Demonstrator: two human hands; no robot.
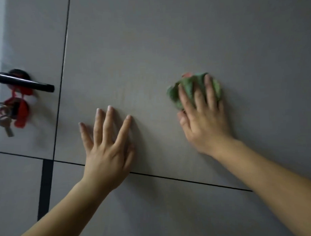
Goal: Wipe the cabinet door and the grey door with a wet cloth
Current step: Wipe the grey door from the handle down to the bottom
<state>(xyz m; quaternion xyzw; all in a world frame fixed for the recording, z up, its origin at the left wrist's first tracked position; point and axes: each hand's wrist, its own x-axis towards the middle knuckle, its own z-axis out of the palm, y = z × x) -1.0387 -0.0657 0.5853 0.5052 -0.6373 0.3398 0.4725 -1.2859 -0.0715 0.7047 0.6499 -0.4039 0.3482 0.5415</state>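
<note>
Against the grey door [166,46], right of centre: right hand [204,123], fingers curved over a bunched green cloth [187,88], gripping and pressing it. Left hand [106,151] flat, fingers spread, holding nothing. Wiping judged underway; wiped area not discernible. Cabinet door not identifiable; handle [23,82] cut off at left edge.

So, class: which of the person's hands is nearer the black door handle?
Left. The left hand rests on the grey door, below-right of the handle; the right hand grips the green cloth farther right.
</note>
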